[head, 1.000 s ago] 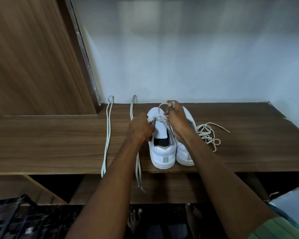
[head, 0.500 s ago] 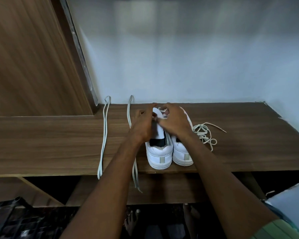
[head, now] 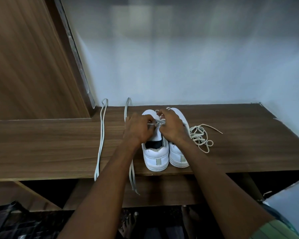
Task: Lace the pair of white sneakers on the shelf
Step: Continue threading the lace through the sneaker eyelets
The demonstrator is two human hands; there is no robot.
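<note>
Two white sneakers stand side by side on the wooden shelf [head: 248, 152], heels toward me. Over the left sneaker [head: 155, 156] both hands work at its eyelets. My left hand [head: 138, 129] pinches a stretch of white lace [head: 160, 121] at the shoe's left side. My right hand [head: 173, 126] pinches the same lace from the right and partly covers the right sneaker [head: 178, 156]. The front of both shoes is mostly hidden behind my hands.
A tangled white lace [head: 199, 135] lies on the shelf right of the shoes. Two long laces lie to the left, one [head: 100, 138] far left and one [head: 132, 176] under my left forearm, both hanging over the front edge. A wooden panel [head: 24, 57] rises at the left.
My hands came together over the left sneaker; the right hand dropped from its raised pull and both now pinch the lace close to the eyelets. The view shifted slightly.
</note>
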